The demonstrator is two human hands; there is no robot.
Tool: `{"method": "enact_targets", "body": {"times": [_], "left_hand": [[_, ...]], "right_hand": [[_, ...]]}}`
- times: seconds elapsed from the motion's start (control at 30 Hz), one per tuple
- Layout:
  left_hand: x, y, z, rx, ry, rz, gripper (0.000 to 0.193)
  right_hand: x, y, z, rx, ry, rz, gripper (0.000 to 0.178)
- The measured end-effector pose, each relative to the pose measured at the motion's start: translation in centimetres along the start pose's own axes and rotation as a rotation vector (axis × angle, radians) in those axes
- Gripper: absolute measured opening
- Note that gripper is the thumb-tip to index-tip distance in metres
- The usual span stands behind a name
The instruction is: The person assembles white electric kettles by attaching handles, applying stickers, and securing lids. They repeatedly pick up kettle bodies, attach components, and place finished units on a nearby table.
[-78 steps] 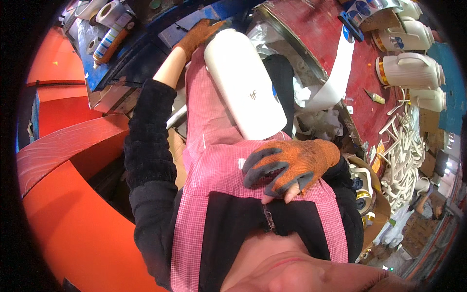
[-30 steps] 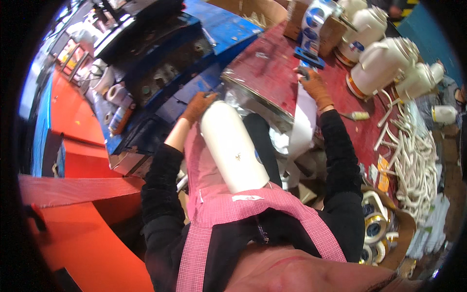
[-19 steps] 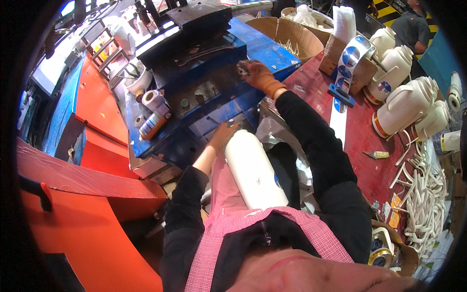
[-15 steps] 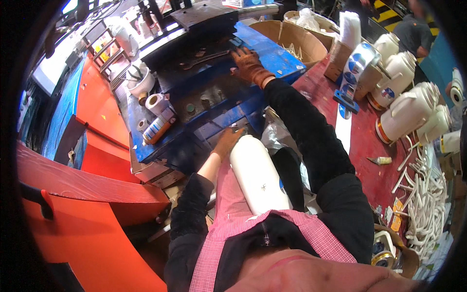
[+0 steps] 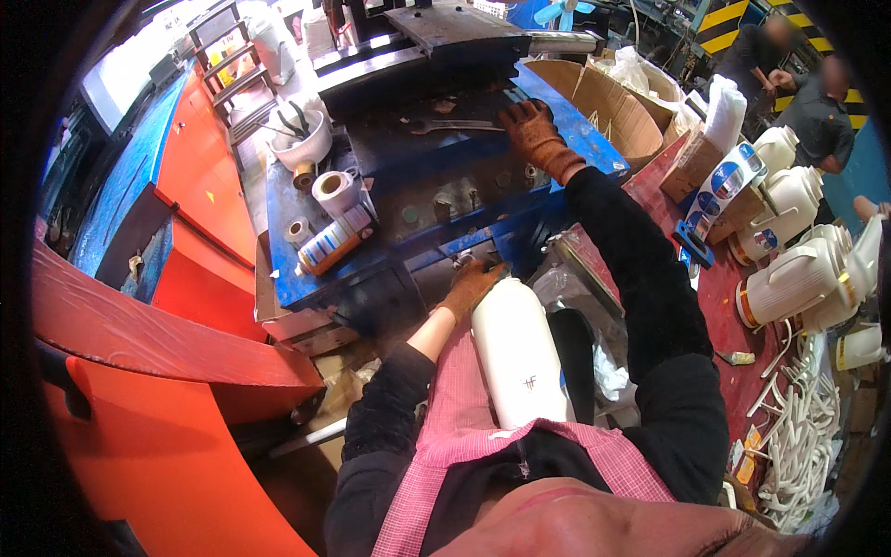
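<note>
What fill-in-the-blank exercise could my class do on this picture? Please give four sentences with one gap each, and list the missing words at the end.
1. The gloved hand at the far end of the white cylinder is the person's ____ one.
2. The metal wrench lies nearer to the person's ____ hand than to the other.
3. The colour of the checked apron is ____.
4. The handled white jugs are on a table coloured ____.

Missing words: left; right; pink; red.

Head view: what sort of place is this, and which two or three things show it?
Probably a factory workshop. Several similar cream jugs cluster at the right, a heap of loose pale curved strips lies near them, and a spanner lies on a stained blue bench.
</note>
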State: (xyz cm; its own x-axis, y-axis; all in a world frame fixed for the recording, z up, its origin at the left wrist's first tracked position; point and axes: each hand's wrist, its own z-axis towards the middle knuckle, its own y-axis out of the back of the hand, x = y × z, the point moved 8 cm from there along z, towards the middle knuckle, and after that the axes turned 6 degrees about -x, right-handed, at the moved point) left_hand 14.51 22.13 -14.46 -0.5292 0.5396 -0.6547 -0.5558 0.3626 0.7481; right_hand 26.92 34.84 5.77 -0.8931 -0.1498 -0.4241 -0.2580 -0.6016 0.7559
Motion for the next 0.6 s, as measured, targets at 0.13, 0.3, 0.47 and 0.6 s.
{"method": "enact_targets", "body": {"times": [0.13,0.3,0.47,0.6], "left_hand": [[1.2,-0.6,0.0,0.012,0.13,-0.103,0.036],[-0.1,0.9,-0.4,-0.019,0.143,-0.119,0.047],[-0.2,1.1,-0.1,-0.017,0.231,-0.211,0.05],[-0.6,0.6,0.0,-0.04,0.16,-0.225,0.05]], "right_hand": [[0.0,0.8,-0.6,-0.082,-0.014,0.081,0.04],[0.3,6.2,-1.5,-0.07,0.03,0.235,0.043],[-4.6,19.5,-1.2,-0.392,0.09,0.405,0.029],[-12.2,28.6,1.9,-0.613,-0.113,-0.018,0.024]]}}
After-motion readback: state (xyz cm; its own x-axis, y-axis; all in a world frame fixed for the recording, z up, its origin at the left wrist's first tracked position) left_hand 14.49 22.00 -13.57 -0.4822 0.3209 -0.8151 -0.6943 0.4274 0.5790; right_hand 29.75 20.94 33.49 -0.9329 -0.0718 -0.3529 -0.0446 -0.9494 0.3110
